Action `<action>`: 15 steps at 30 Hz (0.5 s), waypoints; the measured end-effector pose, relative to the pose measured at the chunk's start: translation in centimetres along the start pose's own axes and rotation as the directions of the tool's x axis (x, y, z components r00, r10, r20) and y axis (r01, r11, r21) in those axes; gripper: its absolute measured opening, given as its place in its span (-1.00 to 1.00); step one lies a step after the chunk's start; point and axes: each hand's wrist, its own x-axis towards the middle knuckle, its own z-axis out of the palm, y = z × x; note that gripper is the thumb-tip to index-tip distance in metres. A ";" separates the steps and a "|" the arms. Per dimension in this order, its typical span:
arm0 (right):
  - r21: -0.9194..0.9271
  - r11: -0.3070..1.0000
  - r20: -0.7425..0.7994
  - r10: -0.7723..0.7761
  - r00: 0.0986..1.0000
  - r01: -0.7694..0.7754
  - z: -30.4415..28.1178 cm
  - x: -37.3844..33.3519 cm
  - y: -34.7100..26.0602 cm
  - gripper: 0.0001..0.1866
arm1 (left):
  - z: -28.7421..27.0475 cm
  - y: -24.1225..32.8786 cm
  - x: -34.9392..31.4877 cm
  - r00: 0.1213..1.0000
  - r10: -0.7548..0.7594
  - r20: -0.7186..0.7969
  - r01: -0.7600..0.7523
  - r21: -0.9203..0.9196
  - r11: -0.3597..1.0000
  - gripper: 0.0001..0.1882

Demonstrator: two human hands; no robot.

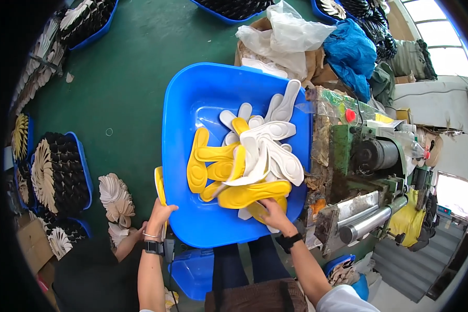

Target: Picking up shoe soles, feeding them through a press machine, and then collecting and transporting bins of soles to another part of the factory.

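A large blue plastic tub (172,104) stands in front of me with a loose pile of white insoles (268,156) and yellow insoles (196,169) in it. At the tub's left outer edge, my left hand (161,214) is closed on a yellow insole with a white edge (160,183). My right hand (273,214) reaches into the near right part of the tub. Its fingers are closed on a yellow insole (252,194) lying on its side over the pile; the fingertips are partly hidden.
A worn green machine with a metal roller (372,221) stands close on the right. Beyond the tub are clear plastic bags (296,36) and a blue bag (351,54). A co-worker in black (96,278) is at lower left, beside stacked insoles (115,197) and filled blue bins (80,161).
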 end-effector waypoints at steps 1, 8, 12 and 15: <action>-0.065 0.962 0.030 -0.264 0.964 0.266 0.5 -1.0 -0.2 -0.62 | 0.1 0.7 -1.2 0.999 0.000 0.054 -0.001 0.007 1.000 -0.75; 0.366 0.845 -0.302 0.505 0.809 -0.391 2.6 -11.4 4.0 -0.72 | -0.1 -2.1 -5.2 0.991 0.095 -0.096 -0.086 0.093 0.992 -0.85; 0.891 -0.104 0.373 0.723 0.581 -0.442 3.6 -14.4 7.6 -0.76 | 1.2 -1.5 -9.2 0.966 0.090 -0.243 -0.122 -0.119 0.985 -0.86; 0.875 -0.399 0.420 0.346 0.839 -0.274 3.5 -13.7 10.6 -0.77 | 2.3 1.3 -14.5 0.967 0.080 -0.240 -0.138 -0.234 0.962 -0.81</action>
